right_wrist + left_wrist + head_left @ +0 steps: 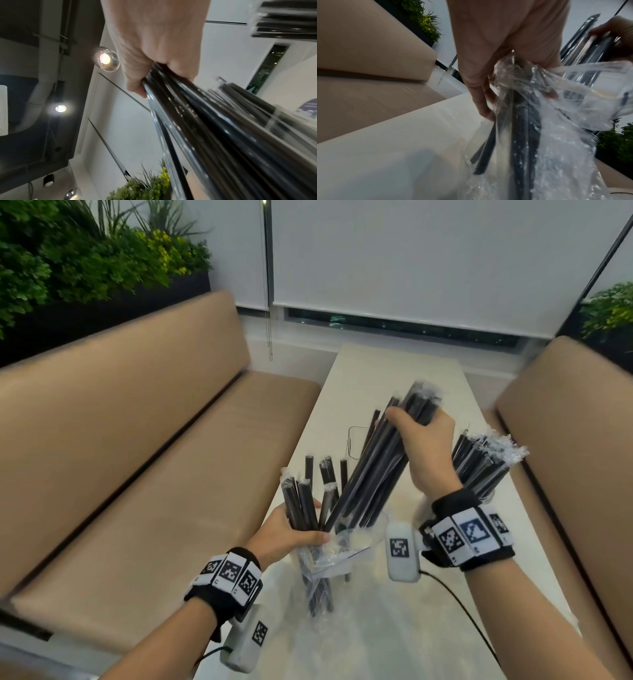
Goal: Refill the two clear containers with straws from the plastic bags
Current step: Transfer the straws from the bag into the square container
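Observation:
My left hand [291,529] grips the neck of a clear plastic bag [346,546] that stands on the white table [394,371]; several black wrapped straws [301,494] stick up from it. In the left wrist view that left hand [488,60] pinches the crinkled bag [565,142] round the straws [523,135]. My right hand [424,446] holds a thick bundle of black straws [370,474] slanted up and right, its lower ends at the bag's mouth. The right wrist view shows the right hand [154,47] curled round this bundle [223,135]. Behind my right wrist stand more wrapped straws [479,463]; their container is hidden.
A faint clear container rim [352,440] shows behind the bundle. Tan benches flank the table, one on the left [137,457] and one on the right [565,422]. Plants [85,251] fill the back left; a window blind [428,261] hangs behind the table.

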The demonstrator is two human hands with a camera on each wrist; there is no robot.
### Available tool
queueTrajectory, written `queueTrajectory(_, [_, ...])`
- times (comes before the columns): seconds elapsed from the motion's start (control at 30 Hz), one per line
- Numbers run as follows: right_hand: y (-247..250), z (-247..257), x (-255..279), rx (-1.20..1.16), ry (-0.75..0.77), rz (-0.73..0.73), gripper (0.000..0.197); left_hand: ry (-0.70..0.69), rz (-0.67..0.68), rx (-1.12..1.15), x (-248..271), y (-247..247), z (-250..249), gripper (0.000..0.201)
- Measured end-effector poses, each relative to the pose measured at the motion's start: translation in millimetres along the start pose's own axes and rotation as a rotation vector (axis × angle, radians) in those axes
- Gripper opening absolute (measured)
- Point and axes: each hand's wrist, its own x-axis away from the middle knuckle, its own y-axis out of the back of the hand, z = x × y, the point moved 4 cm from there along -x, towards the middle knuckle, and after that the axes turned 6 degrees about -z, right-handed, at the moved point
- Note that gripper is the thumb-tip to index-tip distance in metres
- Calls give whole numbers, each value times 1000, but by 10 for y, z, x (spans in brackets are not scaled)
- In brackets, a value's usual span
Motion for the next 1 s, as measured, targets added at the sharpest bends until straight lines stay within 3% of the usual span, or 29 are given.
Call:
queueTrajectory(0.17, [51,571,-385,-58,73,-63,16,5,-12,14,8,26,49,56])
queueTrajectory(0.3, [115,963,-763,-139,109,-246,23,7,-20,31,26,14,78,45])
queueTrajectory(0.47, [142,736,-951,-80,48,-531,16,-2,-32,12,48,48,70,49])
queueTrajectory(0.57, [140,521,-924,34,121,-615,21,-1,-36,23,72,73,64,50])
queueTrajectory(0.73, [-120,449,-841,90,327,-514,41,-12,-64,26,81,119,62,48])
queueTrajectory(0.83, [-285,482,-773,127,461,-449,36,-15,-64,29,93,116,54,48])
queueTrajectory(1.0, [-353,568,-760,184,553,-415,30,-12,-74,40,84,139,62,48])
